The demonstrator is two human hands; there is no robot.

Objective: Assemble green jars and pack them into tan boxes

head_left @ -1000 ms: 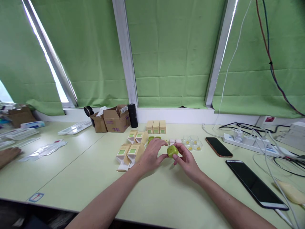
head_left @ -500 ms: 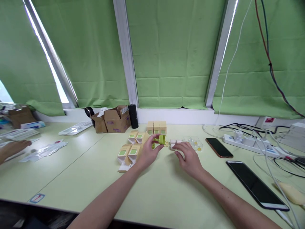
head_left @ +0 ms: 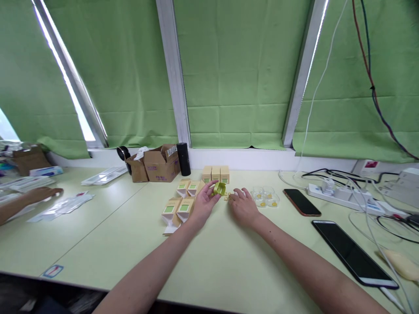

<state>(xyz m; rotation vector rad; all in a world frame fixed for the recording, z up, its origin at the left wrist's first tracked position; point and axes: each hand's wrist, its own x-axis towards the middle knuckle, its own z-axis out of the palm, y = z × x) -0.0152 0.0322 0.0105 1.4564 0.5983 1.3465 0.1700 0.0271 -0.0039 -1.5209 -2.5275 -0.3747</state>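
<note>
My left hand (head_left: 203, 207) is closed on a small yellow-green cup (head_left: 219, 189), held above the table with its mouth tipped toward me. To its right, my right hand (head_left: 244, 208) reaches down to the tabletop with the fingers bent and apart. Its fingertips are at a few tiny yellowish pieces (head_left: 226, 196); whether they touch one is hidden. Close by on the right sit several clear round plastic cups (head_left: 262, 203) with yellow spots in them. Left of my left hand are small kraft-paper boxes (head_left: 169, 210) with green labels, the front ones with flaps folded out.
Three more kraft boxes (head_left: 215, 175) stand behind my hands. A black cylinder (head_left: 183, 159) and cardboard carton (head_left: 161, 166) are further back. Two phones (head_left: 301, 202), a power strip (head_left: 343, 197) and cables lie right. Another person's hand (head_left: 39, 195) is at far left near plastic bags (head_left: 62, 207).
My right hand has moved left and down to the tiny pieces, and now covers where pale cylinders stood. The cup in my left hand has turned its mouth toward me. The other person's hand shifted right.
</note>
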